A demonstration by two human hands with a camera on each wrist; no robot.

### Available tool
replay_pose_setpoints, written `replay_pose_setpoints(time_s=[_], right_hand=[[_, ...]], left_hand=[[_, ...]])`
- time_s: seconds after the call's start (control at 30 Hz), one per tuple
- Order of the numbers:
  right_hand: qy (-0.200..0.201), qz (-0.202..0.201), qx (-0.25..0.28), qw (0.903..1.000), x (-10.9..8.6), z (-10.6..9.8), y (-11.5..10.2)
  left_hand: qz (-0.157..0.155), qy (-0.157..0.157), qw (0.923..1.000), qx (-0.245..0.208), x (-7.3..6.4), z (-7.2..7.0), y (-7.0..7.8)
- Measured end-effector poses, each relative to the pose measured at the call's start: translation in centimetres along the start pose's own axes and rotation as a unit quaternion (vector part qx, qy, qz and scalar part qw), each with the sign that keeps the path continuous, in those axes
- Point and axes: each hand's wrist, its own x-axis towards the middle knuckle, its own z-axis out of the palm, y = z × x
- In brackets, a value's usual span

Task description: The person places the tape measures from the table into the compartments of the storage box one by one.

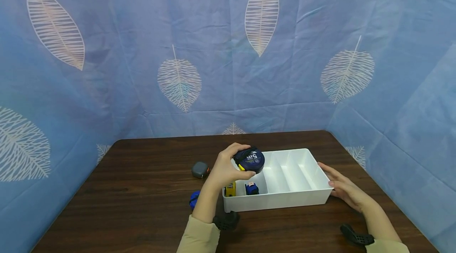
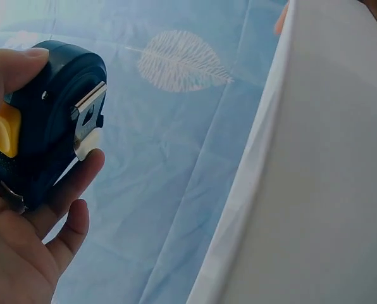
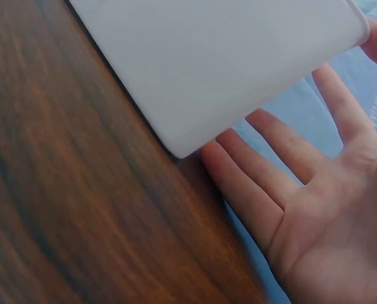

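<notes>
Largest first, we see a blue cloth printed with pale leaves [image 1: 213, 78] hung round the far edge and sides, likely to screen off the background. Below it lies the dark wood-grain table [image 1: 107, 197], and on this stands a white divided tray [image 1: 281, 202], right in front of the person, where both hands can reach it. The right hand [image 1: 342, 185] rests against the tray's right end, its fingers spread and nearly straight; we take this as steadying the tray so that it does not slide. The left hand [image 1: 228, 166] pinches a navy 5m tape measure [image 1: 251, 160] between thumb and fingers, raised over the tray's left part; gripping the case by its edges leaves the printed face uncovered. On the table, left of the tray, we find a grey tape measure [image 1: 200, 170] and, partly hidden by the left forearm, a blue object [image 1: 194, 200], both within easy reach of that arm. Inside the tray's left end sit a yellow tape measure [image 1: 230, 189] and a small blue tape measure [image 1: 251, 189], side by side near the front wall. Smallest is the metal belt clip [image 2: 89, 117] on the held case, with fingertips close beside it.
</notes>
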Motion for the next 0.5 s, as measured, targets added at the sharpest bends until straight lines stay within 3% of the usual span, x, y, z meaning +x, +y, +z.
replay_pose_setpoints(time_s=[0.27,0.5], right_hand=[[0.004,-0.001,-0.006,1.0,0.0,0.1,-0.2],[-0.009,-0.006,0.0,0.9999,0.0,0.0,0.1]], left_hand=[[0.004,-0.027,0.9996,-0.006,0.2,1.2,0.0],[0.013,-0.036,0.9989,0.028,0.2,2.3,-0.1]])
